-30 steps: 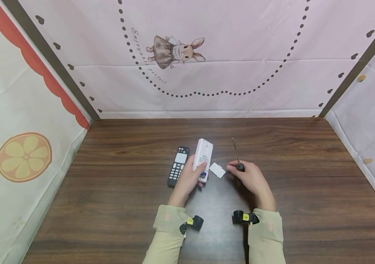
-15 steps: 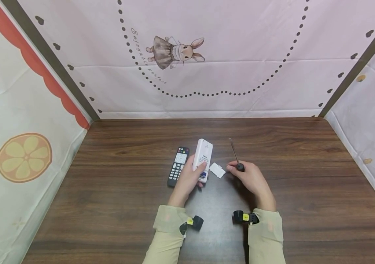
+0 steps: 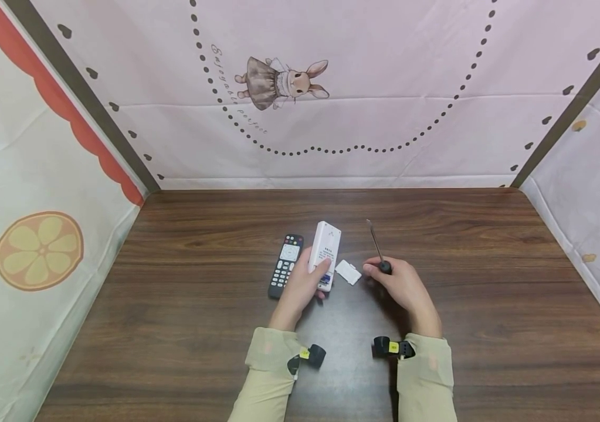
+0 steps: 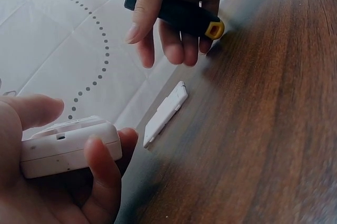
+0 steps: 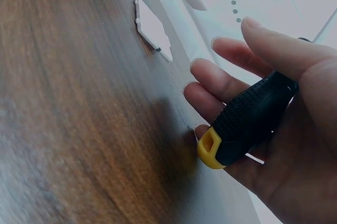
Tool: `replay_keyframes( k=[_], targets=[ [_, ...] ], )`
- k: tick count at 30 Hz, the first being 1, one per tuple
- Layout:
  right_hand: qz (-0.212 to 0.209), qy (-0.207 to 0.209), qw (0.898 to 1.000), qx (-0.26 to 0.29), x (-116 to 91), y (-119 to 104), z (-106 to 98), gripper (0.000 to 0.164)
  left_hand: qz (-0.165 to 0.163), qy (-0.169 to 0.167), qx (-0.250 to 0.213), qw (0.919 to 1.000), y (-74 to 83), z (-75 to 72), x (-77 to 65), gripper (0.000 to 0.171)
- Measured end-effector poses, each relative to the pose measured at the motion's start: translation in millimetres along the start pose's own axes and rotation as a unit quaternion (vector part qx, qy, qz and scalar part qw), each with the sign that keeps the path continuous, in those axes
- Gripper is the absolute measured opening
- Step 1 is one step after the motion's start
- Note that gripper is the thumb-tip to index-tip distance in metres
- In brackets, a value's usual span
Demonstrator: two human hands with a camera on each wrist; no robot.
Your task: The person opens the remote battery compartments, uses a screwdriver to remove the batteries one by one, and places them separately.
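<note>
Brown wood-grain tabletop, pale fabric wall behind, printed with a rabbit and a dotted line. Near the middle of the tabletop: white remote control, back side up, in the left hand. Left fingers curled round its body, thumb laid across the back, firm hold by the look of it. Battery compartment uncovered at the near end; something blue inside, too small to identify.

Right hand just right of that, fingers loosely bent about the black handle of a screwdriver, yellow at the butt, thumb lying along it. Grip only part closed, with gaps between fingers in the right wrist view. Shaft pointing up and away toward the back wall, tip well apart from the remote; tip type not readable.

Between the hands, flat on the wood: small white battery cover, untouched by either hand. Black remote control face up, left of the white one, partly hidden behind the left hand.

Step in hand, as a judgement: white remote opened up, cover already off, tool at the ready. Next move probably calls for a steady left hold, a tighter grip on the handle, and turning the tip down toward the remote's back without knocking the cover.
</note>
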State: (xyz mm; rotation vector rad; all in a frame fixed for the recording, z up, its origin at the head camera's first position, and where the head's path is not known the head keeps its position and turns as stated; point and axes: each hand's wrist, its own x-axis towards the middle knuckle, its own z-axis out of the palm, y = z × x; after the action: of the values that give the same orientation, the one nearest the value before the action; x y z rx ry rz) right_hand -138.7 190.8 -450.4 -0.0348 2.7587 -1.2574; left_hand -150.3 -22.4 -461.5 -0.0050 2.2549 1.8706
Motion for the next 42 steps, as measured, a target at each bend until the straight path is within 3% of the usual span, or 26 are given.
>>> replay_keyframes(
  k=[5,42],
  targets=[
    [-0.001,-0.001,1.0,0.0,0.5,0.2,-0.2,0.031,0.002,0.005,-0.001,1.0,-5.3,1.0,2.0,0.052],
    [-0.013,0.0,1.0,-0.008,1.2,2.6,0.7,0.024,-0.013,0.012,0.004,0.9998,-3.7,2.1,2.6,0.05]
  ],
)
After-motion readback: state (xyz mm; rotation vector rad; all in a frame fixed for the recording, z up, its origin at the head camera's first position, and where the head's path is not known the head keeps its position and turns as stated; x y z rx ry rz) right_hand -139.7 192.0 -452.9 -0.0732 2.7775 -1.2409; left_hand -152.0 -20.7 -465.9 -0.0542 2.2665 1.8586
